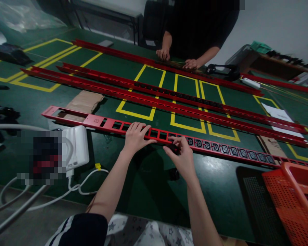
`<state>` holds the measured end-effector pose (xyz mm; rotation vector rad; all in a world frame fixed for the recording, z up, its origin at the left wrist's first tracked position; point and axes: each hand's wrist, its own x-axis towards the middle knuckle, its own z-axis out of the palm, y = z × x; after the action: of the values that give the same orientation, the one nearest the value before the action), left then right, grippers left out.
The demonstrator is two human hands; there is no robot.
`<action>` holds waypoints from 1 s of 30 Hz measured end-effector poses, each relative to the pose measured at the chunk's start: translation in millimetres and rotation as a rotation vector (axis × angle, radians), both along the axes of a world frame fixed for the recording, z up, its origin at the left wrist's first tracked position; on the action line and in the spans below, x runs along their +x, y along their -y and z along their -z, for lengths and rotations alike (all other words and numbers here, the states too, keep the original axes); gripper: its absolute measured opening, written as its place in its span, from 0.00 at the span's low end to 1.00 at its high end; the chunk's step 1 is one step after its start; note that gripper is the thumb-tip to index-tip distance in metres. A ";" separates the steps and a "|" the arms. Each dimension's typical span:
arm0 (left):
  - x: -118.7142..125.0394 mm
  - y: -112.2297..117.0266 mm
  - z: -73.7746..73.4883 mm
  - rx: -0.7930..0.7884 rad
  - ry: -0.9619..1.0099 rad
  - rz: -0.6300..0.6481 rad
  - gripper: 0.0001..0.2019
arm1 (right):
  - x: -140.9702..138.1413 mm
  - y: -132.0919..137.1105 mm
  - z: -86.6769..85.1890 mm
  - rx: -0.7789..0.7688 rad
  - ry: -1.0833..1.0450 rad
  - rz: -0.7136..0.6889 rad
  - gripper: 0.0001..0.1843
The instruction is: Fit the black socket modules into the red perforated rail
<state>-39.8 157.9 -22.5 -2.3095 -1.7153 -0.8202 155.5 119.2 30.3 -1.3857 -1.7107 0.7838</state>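
Observation:
A long red metal strip (pixel 97 121) with rectangular cut-outs lies across the green table in front of me. Its right half carries several black sockets (pixel 220 148). My left hand (pixel 136 136) rests flat on the strip, fingers stretched over the empty cut-outs. My right hand (pixel 181 155) pinches a small black socket part (pixel 173 148) at the strip's near edge, just left of the fitted sockets.
More red strips (pixel 169 102) lie farther back on the table with yellow markings. A person across the table has both hands (pixel 177 58) on the far strip. An orange plastic basket (pixel 295 201) stands at the right, a white power adapter (pixel 78 145) with cables at the left, cardboard (pixel 84 101) nearby.

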 end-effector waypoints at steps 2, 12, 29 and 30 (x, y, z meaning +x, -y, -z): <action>-0.9 -0.2 0.9 -0.003 -0.006 0.009 0.27 | -3.1 -9.2 -2.6 0.061 0.034 0.010 0.10; -0.3 0.6 -0.8 -0.010 0.014 0.015 0.25 | -12.8 -39.9 -2.1 0.174 0.328 -0.142 0.11; 0.0 0.3 -0.2 0.014 -0.015 0.003 0.26 | -18.3 -46.7 3.4 0.091 0.594 -0.122 0.21; 0.2 0.3 -0.3 0.018 -0.018 0.001 0.27 | -18.0 -46.9 3.3 0.076 0.603 -0.127 0.22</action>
<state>-39.7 157.6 -22.2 -2.2996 -1.6929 -0.8091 137.4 166.1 27.0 -1.5714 -2.2774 0.3716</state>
